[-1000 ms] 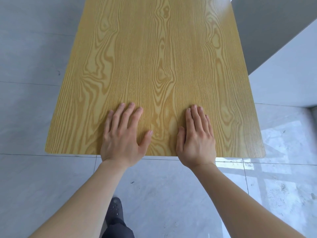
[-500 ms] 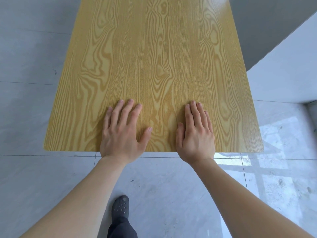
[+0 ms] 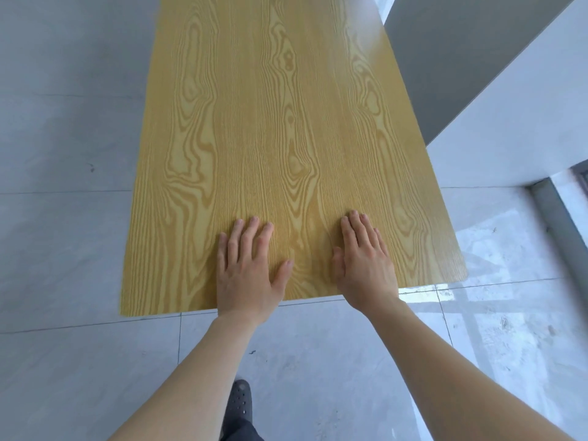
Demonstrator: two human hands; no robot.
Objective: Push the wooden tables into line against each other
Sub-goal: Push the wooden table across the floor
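Mid-push: left hand (image 3: 249, 275) and right hand (image 3: 366, 265) lie flat, fingers spread, on the wooden table (image 3: 270, 122); next, steady forward pressure.

Both my arms reach straight forward, bare to the elbow. My left hand (image 3: 249, 272) lies palm down, fingers spread and thumb splayed out. My right hand (image 3: 366, 265) lies flat too, fingers together.
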